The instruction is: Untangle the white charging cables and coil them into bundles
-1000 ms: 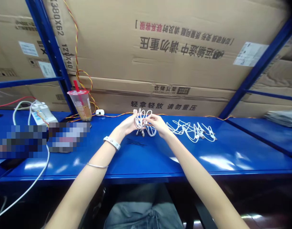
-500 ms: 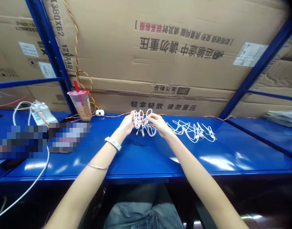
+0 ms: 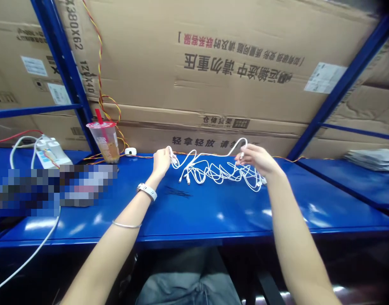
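A tangle of white cables (image 3: 213, 169) lies on the blue shelf surface (image 3: 197, 212) between my hands. My left hand (image 3: 161, 161) is closed on one end of a white cable near the back of the shelf. My right hand (image 3: 257, 159) pinches the same cable farther right and holds it raised, so a strand (image 3: 213, 153) stretches in an arc between the two hands. Loose connector ends hang down to the shelf below the strand. A white watch is on my left wrist (image 3: 146, 190).
A plastic cup with a red straw (image 3: 105, 140) stands at the back left beside a blue upright post (image 3: 64, 72). A white power strip (image 3: 51, 152) with cords lies far left. Large cardboard boxes (image 3: 232, 76) form the back wall. Stacked paper (image 3: 372, 159) rests far right.
My hands were together at the cable bundle; now they have pulled apart, the right hand moving right and drawing a cable out across the shelf. The view shifted slightly.
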A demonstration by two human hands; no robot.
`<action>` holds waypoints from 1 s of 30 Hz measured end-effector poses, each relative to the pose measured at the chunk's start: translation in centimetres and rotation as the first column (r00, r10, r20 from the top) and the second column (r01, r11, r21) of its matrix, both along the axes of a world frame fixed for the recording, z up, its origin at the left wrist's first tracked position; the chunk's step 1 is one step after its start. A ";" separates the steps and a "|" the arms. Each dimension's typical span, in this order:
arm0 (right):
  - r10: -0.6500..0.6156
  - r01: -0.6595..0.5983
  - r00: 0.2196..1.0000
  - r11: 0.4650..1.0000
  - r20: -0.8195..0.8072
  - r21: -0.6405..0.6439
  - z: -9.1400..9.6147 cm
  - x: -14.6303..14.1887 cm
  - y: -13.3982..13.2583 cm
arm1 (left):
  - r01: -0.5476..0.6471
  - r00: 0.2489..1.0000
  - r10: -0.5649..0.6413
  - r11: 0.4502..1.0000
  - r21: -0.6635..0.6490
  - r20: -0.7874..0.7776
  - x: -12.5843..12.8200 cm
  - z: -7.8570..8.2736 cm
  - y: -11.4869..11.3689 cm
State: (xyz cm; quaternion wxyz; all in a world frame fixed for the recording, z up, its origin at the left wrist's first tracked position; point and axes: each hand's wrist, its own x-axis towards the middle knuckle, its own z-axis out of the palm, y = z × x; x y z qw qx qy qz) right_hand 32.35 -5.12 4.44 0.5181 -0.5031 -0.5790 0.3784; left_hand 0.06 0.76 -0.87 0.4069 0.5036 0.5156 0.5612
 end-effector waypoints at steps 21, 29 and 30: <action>-0.657 0.638 0.754 0.737 -0.013 -0.224 -3.0 22.0 -4.8 | 0.041 0.979 -0.022 0.995 -0.091 0.201 -1.2 0.6 -0.1; -0.438 0.516 0.839 0.830 0.323 -0.212 -5.0 17.6 -3.1 | 0.261 0.960 -0.239 0.952 -0.159 0.143 0.7 0.1 -0.7; -0.435 0.531 0.815 0.824 0.383 -0.196 -5.4 17.1 -2.6 | 0.272 0.959 -0.252 0.945 -0.182 0.127 0.9 -0.2 -0.6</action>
